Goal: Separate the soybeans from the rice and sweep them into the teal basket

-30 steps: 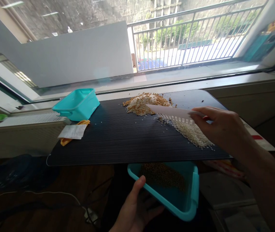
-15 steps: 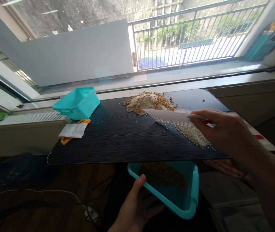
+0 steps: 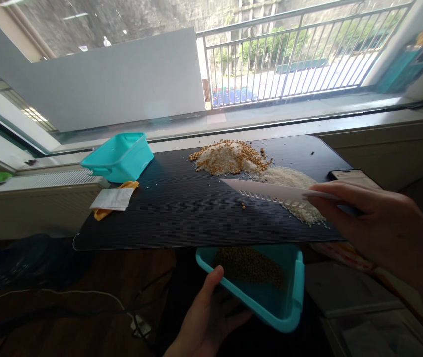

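My right hand pinches a thin white slotted scraper, its pointed end toward the left, above the table. Under its slotted edge lie a few tan beans on the dark tabletop. Behind and below it spreads a pile of white rice, partly covered by the scraper. Farther back stands a mound of rice mixed with tan beans. Below the table's front edge, my left hand grips a turquoise bin, thumb over its rim and fingers underneath. Brown-looking beans lie inside it, in shade.
A second turquoise bin sits at the table's back left. In front of it is a folded white paper over an orange cloth. A phone lies at the right edge. A window and its sill border the far side.
My right hand has moved the scraper right and slightly toward me, away from the mixed mound. A few beans now show apart on the tabletop, and the phone is uncovered. My left hand stays.
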Motion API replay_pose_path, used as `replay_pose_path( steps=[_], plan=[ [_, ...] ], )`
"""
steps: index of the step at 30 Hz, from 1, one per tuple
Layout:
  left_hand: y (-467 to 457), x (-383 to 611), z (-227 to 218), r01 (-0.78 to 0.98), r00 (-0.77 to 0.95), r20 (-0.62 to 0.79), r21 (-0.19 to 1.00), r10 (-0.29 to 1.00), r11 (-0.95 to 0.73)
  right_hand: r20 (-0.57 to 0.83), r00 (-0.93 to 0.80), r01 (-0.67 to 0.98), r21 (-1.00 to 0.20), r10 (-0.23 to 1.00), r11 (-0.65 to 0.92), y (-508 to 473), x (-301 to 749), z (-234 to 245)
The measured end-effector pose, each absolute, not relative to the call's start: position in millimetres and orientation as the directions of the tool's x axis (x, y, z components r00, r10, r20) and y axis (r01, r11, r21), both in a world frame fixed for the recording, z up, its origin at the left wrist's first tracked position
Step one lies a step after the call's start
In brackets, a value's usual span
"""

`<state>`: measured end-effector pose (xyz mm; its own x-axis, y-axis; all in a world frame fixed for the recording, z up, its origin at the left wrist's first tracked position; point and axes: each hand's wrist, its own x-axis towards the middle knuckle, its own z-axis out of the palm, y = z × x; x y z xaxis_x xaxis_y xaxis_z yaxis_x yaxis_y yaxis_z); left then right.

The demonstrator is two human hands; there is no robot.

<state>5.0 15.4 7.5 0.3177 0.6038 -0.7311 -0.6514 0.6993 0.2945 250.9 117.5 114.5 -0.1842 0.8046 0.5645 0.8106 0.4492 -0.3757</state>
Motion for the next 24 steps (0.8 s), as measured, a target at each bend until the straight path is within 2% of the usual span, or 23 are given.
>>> replay_pose_path(
  steps=[4, 8, 14, 20, 24],
  plan=[
    [14.7, 4.6, 7.8, -0.654, 0.320, -0.725, 0.296, 0.610, 0.696, 0.506, -0.159, 0.738, -0.509, 0.848, 0.443, 102.8, 255.4, 109.7],
    [15.2, 4.7, 6.6, -0.633, 0.328, -0.720, 0.313, 0.612, 0.708, 0.500, -0.153, 0.686, -0.567, 0.852, 0.456, 88.4, 260.1, 109.8],
    [14.8, 5.7, 7.4, -0.642, 0.307, -0.742, 0.301, 0.596, 0.705, 0.497, -0.122, 0.720, -0.552, 0.859, 0.421, 79.8, 264.5, 104.2],
    [14.2, 5.4, 6.3, -0.655, 0.314, -0.736, 0.289, 0.600, 0.698, 0.449, -0.241, 0.710, -0.523, 0.860, 0.472, 64.8, 277.6, 97.1],
    [15.0, 6.4, 3.6, -0.651, 0.343, -0.732, 0.266, 0.589, 0.711, 0.514, -0.206, 0.684, -0.533, 0.833, 0.498, 82.9, 266.6, 109.3]
  ],
)
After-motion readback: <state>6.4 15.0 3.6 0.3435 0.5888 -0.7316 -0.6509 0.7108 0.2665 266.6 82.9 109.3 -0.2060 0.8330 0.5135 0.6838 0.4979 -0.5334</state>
